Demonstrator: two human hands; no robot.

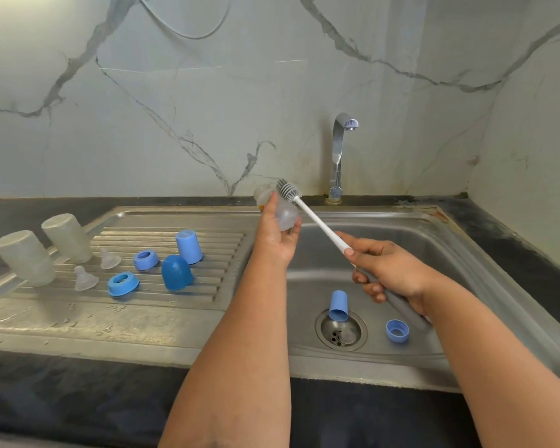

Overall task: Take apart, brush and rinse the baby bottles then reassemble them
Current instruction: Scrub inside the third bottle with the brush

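Over the sink (pixel 466 253), left hand (pixel 277 236) grips the third bottle (pixel 280 208), right hand (pixel 392 273) grips the brush (pixel 307 211); two bottles (pixel 46 250) drain at 9 o'clock, reassembly pending.

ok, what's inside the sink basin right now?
In the sink basin: a light-blue cap lying at the drain, a blue ring to its right, something clear over the strainer. The right hand and the brush handle hide part of the floor.

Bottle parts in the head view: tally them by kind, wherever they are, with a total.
Bottle bodies: 3
Nipples: 2
Blue collar rings: 3
Blue caps: 3
Total: 11
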